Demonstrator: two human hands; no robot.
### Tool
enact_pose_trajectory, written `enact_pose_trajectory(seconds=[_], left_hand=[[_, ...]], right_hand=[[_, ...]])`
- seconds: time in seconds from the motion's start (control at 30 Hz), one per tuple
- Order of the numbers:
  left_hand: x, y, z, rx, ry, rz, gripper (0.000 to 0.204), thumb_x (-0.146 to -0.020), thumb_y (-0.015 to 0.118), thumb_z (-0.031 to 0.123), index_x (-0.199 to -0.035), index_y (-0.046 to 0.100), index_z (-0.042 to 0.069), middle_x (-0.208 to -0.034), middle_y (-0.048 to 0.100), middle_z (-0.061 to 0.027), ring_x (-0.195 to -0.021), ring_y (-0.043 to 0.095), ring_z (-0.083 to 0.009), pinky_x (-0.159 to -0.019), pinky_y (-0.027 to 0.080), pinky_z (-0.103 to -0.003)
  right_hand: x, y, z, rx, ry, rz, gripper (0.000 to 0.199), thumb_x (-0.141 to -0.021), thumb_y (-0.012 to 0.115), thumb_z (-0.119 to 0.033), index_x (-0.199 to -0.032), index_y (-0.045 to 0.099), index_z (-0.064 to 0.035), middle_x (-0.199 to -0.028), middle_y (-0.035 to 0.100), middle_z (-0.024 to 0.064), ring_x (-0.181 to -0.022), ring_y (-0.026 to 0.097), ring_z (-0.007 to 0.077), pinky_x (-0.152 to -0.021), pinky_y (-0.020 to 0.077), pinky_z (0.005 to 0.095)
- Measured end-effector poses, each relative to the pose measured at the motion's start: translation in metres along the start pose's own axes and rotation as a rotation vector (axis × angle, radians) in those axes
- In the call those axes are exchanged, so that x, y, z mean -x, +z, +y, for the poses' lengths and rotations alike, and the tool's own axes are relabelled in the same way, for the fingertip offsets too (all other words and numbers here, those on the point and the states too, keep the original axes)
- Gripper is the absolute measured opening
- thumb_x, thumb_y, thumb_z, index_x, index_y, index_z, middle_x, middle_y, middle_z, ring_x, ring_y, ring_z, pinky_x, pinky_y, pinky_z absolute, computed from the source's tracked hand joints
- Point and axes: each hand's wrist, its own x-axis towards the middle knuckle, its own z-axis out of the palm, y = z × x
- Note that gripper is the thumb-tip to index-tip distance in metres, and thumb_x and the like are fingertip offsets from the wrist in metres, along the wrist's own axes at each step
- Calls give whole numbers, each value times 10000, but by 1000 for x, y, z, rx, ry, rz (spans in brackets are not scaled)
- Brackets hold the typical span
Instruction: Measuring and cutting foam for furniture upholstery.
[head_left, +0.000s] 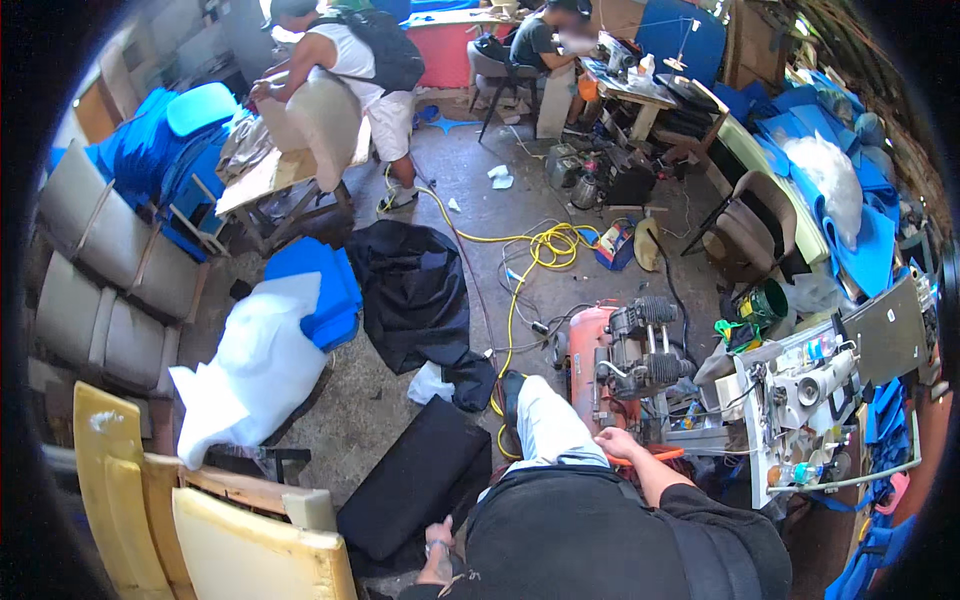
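Observation:
A long black cushion (410, 480) lies slanted just left of my legs, with loose dark fabric along its right side. My left hand (438, 540), with a band at the wrist, is at the cushion's near right corner, its fingers closed against the black cloth. My right hand (618, 443) rests beside my pale trouser leg (560, 425), fingers loosely stretched and holding nothing that I can see. Just beneath that hand runs an orange hose (655, 455). A red air compressor (592, 350) stands ahead of it.
A yellow hose (550, 248) coils across the floor beyond a black cloth (410, 285). White padding (255, 360) and yellow foam panels (255, 540) stand left. A sewing machine (805, 395) is on the right table. One person (345, 50) works at a table; another (535, 45) sits farther back.

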Motion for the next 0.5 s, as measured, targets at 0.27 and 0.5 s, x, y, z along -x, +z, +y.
enact_pose_trajectory(seconds=[0.27, 0.5], left_hand=[[-95, -65, 66, -44, 123, -19, 510, -867, 262, 403, -864, 595, 18, -759, 598, -186, -727, 589, -281, -648, 444, -390], [-175, -309, 382, 500, 228, 293, 419, -783, 524, 400, -607, 534, 20, -475, 481, -52, -446, 484, -161, -461, 406, -307]], right_hand=[[-167, -34, -21, 48, 8, -196, 321, -746, 553, -348, -870, 610, -57, -857, 613, 116, -787, 581, 186, -710, 448, 318], [-326, -154, -63, -488, -21, -2, 230, -789, 555, -253, -859, 589, -37, -770, 595, 49, -711, 527, 110, -661, 438, 267]])
